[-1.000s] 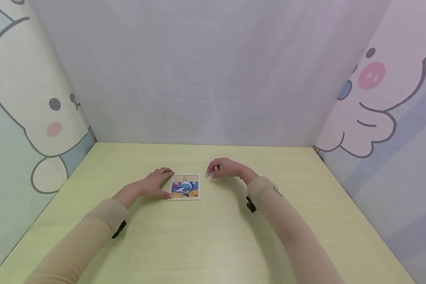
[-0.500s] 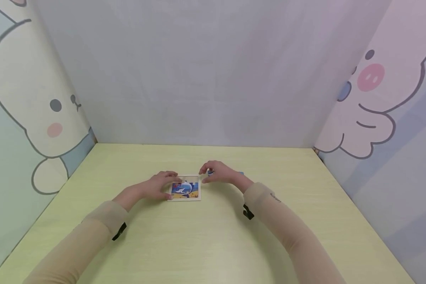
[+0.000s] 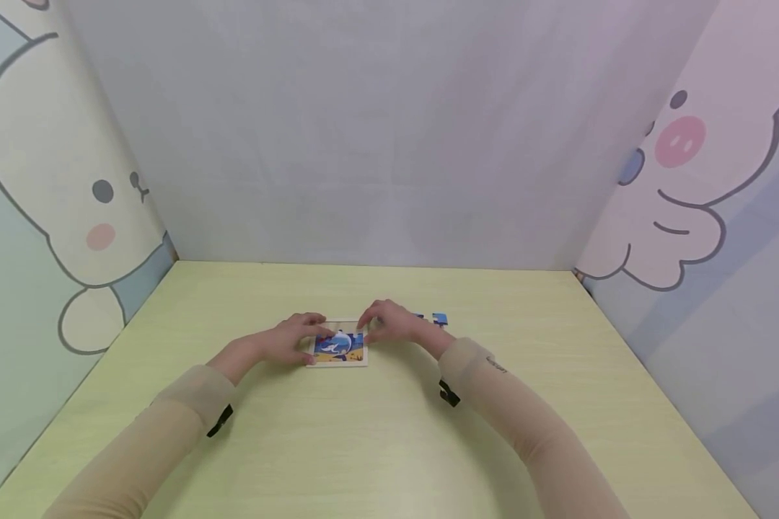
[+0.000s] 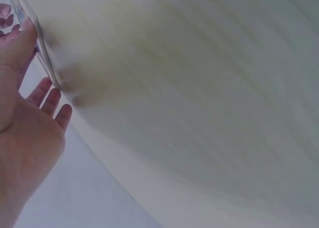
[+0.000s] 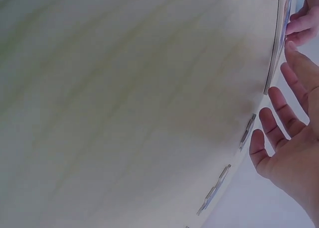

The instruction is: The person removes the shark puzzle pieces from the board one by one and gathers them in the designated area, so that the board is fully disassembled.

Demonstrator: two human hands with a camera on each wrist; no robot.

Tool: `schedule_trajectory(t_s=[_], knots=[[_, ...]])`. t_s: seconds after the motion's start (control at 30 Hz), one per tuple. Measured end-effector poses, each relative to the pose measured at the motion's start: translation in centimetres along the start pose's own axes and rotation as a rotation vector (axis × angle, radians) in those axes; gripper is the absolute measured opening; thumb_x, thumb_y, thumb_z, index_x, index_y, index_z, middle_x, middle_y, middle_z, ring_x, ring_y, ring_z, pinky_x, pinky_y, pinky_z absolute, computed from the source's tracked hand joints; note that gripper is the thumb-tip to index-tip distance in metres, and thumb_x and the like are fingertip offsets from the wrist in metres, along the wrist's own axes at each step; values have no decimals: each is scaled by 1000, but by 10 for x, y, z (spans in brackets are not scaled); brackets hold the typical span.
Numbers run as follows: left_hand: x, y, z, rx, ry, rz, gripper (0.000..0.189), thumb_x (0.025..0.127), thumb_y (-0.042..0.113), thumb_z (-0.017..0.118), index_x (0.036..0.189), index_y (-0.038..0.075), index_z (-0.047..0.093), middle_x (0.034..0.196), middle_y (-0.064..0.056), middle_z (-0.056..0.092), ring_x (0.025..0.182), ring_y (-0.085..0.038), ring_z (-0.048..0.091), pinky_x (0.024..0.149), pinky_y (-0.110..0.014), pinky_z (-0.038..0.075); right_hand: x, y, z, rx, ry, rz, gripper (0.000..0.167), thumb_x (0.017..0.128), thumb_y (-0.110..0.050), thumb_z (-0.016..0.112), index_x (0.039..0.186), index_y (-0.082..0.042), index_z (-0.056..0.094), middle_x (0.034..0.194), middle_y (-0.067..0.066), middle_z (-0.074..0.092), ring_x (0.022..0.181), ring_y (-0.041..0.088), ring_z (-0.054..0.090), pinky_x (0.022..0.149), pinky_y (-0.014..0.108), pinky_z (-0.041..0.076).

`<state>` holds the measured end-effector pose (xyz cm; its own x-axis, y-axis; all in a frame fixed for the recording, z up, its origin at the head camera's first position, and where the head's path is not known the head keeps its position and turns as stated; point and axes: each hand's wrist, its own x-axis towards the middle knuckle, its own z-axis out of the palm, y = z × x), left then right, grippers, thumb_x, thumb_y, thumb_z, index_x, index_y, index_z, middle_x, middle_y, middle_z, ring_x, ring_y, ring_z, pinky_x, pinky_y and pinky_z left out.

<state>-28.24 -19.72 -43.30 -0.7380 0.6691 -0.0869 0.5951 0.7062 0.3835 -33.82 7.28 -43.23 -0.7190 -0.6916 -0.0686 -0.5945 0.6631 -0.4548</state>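
Observation:
A square jigsaw puzzle (image 3: 339, 349) with a dolphin picture lies in a pale wooden frame (image 3: 337, 365); bare backing shows along its far part. My left hand (image 3: 284, 340) holds the frame at its left side, thumb at the near corner, a finger reaching over the picture. At the right side, my right hand (image 3: 389, 322) pinches a small puzzle piece (image 3: 358, 336), thumb and index finger at the frame's edge; the fingers mostly hide the piece. In the right wrist view, the other fingers (image 5: 271, 123) are spread and loosely bent.
Loose blue puzzle pieces lie on the table right of the frame, one puzzle piece (image 3: 439, 318) past my right hand. Another loose piece (image 5: 247, 132) lies nearer the frame in the right wrist view. Cloth walls (image 3: 389, 144) enclose the light wooden table (image 3: 337, 447).
My right hand has moved left and nearer from beside the frame to its right edge. A finger of my left hand has come in over the picture. More loose pieces show behind the right hand.

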Motion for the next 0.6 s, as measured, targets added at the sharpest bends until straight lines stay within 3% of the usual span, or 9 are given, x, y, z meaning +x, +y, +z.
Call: schedule_trajectory(t_s=[0.27, 0.6], knots=[[2, -2, 0, 3, -9, -12, 58, 85, 25, 70, 138, 18, 49, 148, -19, 31, 134, -44, 26, 106, -64, 24, 2, -7, 4, -146, 3, 19, 24, 80, -33, 75, 101, -22, 71, 110, -2, 58, 105, 17, 49, 90, 35, 43], [2, 1, -2, -6, -12, -28, 57, 84, 23, 71, 137, 18, 50, 148, -19, 32, 134, -44, 28, 106, -64, 25, 6, -9, 6, -56, -17, 28, 18, 80, -25, 76, 96, -18, 69, 96, -5, 58, 90, 12, 52, 84, 28, 45]])
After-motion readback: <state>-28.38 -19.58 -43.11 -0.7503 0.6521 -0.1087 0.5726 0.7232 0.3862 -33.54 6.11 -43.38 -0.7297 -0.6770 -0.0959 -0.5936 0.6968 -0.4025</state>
